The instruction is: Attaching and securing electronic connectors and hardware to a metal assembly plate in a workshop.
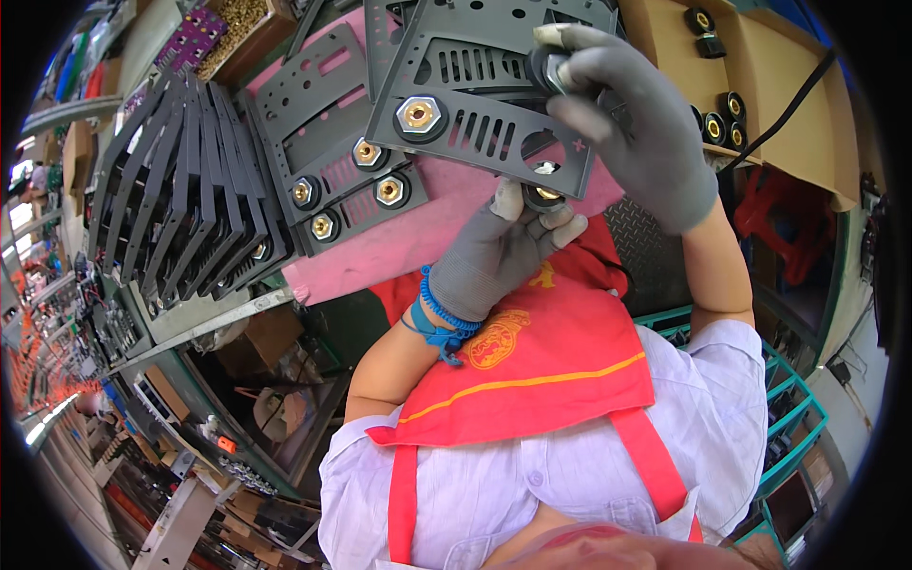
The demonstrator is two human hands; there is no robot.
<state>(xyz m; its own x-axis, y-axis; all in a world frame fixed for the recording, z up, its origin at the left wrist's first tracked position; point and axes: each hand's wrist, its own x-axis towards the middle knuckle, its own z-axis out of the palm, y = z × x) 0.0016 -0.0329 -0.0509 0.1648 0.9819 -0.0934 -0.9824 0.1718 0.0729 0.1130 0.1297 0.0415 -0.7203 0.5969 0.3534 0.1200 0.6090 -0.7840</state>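
Observation:
A dark grey metal panel (470,119) with slots and round holes lies tilted in front of me, one brass-cored terminal (419,115) with a hex nut fitted at its left. My left hand (494,242), in a grey glove, is closed at the panel's near edge around a black terminal with a brass centre (544,196), partly hidden under the panel. Through the round hole above it, something shiny shows. My right hand (651,133), also gloved, pinches a silver hex nut (555,72) against a black round part at the panel's upper right.
Several similar panels with terminals (369,154) lie on a pink sheet (380,249) to the left. Beyond them, more panels (180,190) stand in a row. Loose terminals (731,106) sit in a cardboard box (798,104) at right. A box of small brass parts (228,33) is at far left.

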